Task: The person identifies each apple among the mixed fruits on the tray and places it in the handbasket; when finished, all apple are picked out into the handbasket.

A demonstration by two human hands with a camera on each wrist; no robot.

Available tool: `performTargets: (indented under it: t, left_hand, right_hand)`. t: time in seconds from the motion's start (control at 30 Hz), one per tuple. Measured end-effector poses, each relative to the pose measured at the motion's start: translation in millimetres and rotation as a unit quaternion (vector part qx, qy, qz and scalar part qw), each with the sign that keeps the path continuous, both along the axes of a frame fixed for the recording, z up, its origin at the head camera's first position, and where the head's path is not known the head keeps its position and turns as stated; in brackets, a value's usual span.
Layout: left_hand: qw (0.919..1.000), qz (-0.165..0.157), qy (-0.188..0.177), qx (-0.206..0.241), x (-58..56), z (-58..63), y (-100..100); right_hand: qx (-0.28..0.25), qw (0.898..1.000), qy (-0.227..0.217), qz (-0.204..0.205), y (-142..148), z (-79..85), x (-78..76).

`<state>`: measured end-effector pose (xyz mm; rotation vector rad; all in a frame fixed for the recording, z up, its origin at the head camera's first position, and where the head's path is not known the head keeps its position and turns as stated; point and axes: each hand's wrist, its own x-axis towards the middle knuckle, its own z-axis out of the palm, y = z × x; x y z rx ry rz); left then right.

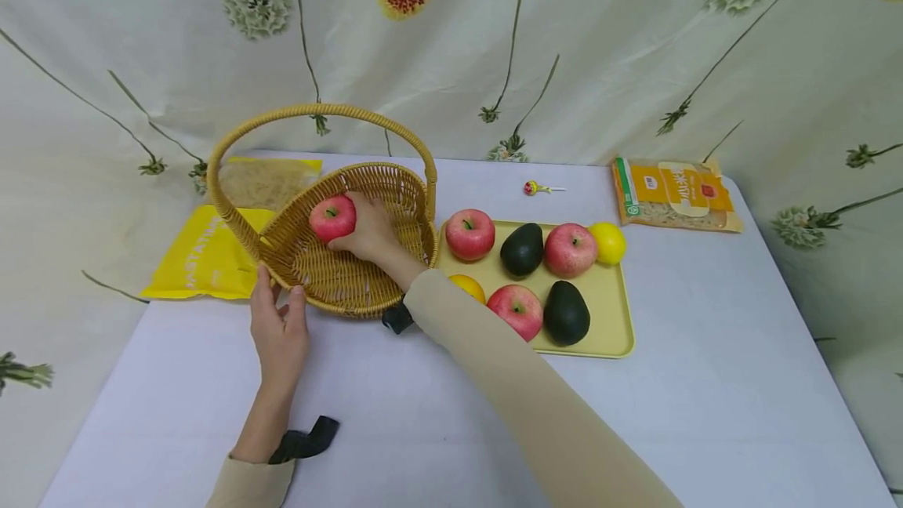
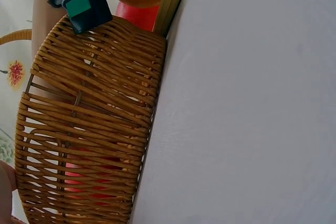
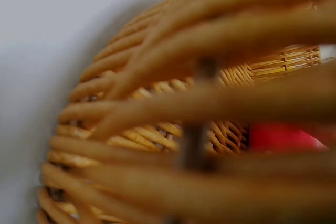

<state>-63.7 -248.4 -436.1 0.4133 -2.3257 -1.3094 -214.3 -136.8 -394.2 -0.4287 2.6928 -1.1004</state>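
Note:
A wicker basket (image 1: 339,308) with a tall arched handle stands at the left of the table. My right hand (image 1: 370,230) reaches over its front rim and holds a red apple (image 1: 331,219) inside, toward the left end. At the basket's left front corner, near the handle's foot, my left hand (image 1: 278,332) grips the rim with thumb and fingers. The left wrist view shows the woven side (image 2: 89,108) close up, with red of the apple (image 2: 86,179) behind the weave. Blurred wicker strands (image 3: 157,98) fill most of the right wrist view.
Right of the basket, a yellow tray (image 1: 610,320) bears apples (image 1: 571,249), avocados (image 1: 567,312), a lemon (image 1: 608,243) and a partly hidden orange (image 1: 468,286). Yellow packages (image 1: 212,257) lie left of the basket. A lollipop (image 1: 539,188) and a food packet (image 1: 677,194) lie toward the back.

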Motion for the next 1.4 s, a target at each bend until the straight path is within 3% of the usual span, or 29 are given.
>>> performTargets:
  t: [0.33,0.5,0.67,0.77,0.93,1.07,1.23,1.4]
  left_hand:
    - [1.0,-0.001,-0.002,0.0,-0.1,0.1,-0.9]
    - [1.0,-0.001,-0.004,0.001,-1.0,-0.7,-0.7]
    - [1.0,-0.002,-0.009,0.003,-0.4,-0.3,0.0]
    - [1.0,-0.001,-0.007,0.003,1.2,0.2,-1.1]
    - [1.0,-0.002,0.006,0.003,2.5,0.6,-2.3]
    - [0.9999,0.0,0.007,0.009,1.9,0.5,-2.3]
    - [0.9998,-0.005,-0.002,0.017,0.0,1.0,-0.8]
    - [0.9999,-0.003,-0.005,0.014,-0.6,0.5,0.3]
  right_hand:
    - [-0.027,0.999,-0.01,0.04,-1.1,-0.5,-1.3]
    - [-0.047,0.999,-0.017,0.017,1.7,2.6,2.8]
    - [-0.105,0.994,-0.027,-0.019,16.0,22.7,22.0]
    - [-0.131,0.991,-0.018,0.01,30.8,42.2,43.0]
    - [-0.204,0.974,-0.017,0.095,74.1,66.6,87.5]
    - [-0.248,0.959,-0.027,0.132,121.2,71.9,117.2]
    - [-0.261,0.959,0.007,0.109,186.6,66.6,137.6]
    - [-0.236,0.967,0.079,0.048,243.3,53.6,141.2]
